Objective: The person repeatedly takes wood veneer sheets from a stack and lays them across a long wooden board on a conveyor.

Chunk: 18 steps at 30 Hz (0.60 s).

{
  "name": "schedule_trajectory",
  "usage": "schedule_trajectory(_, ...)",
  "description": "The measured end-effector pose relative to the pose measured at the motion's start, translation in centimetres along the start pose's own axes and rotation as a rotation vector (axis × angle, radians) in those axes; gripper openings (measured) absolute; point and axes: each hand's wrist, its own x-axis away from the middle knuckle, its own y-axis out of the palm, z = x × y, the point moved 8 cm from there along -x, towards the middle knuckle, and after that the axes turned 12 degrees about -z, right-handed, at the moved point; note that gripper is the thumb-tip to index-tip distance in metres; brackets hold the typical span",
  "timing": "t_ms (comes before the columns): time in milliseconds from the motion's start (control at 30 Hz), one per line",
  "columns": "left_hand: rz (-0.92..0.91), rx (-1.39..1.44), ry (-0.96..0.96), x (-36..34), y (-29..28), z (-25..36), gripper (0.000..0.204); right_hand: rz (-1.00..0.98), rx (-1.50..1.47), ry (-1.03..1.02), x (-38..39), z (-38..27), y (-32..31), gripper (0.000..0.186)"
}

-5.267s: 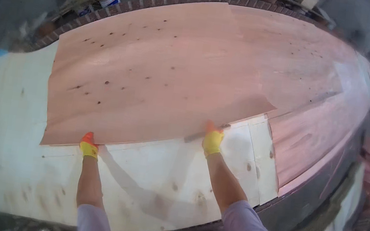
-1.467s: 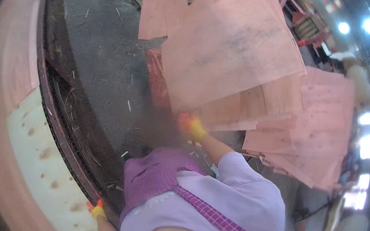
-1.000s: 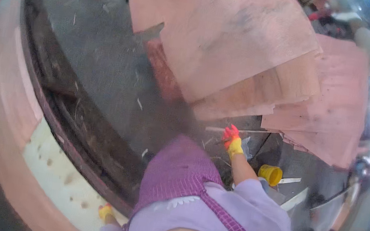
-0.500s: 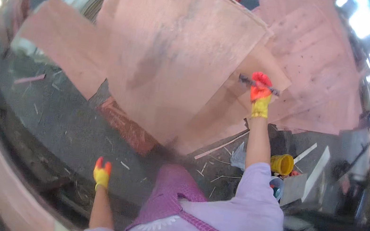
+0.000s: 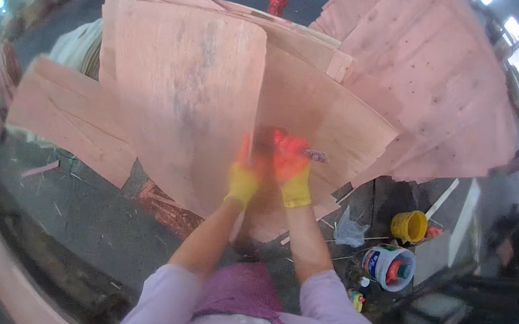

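My left hand [image 5: 243, 180], in a yellow glove with orange-red fingers, is at the right edge of the top pink veneer sheet [image 5: 185, 77], closed on that edge, though its fingers are blurred. Close beside it, my right hand [image 5: 290, 170], gloved alike, is closed around a short dark grey-brown bar [image 5: 316, 156]. Only the bar's right end shows clearly. Under both hands lies another pinkish sheet [image 5: 322, 104] of the stack, partly uncovered to the right of the top one.
More pink sheets [image 5: 432, 87] fan out at the far right, others [image 5: 72, 114] at the left. A red-stained block [image 5: 165, 208] shows under the stack. On the floor at right are a yellow bucket [image 5: 408, 226], a white tub [image 5: 389, 268], a plastic bag [image 5: 351, 229] and wood strips.
My left hand has come up from the lower left to the sheet's edge. My right hand has drawn inward with the bar. The top sheet's right edge now lies further left.
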Motion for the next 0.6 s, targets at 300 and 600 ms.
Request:
schedule_trajectory(300,0.181,0.237,-0.053,9.0,-14.4,0.3,0.017,-0.091,0.358,0.960,4.2,8.3,0.5,0.050)
schedule_trajectory(600,0.453,-0.165,-0.032,21.3,-22.8,2.4,0.009,-0.233,0.151,1.140,15.1,28.1,11.1,0.074)
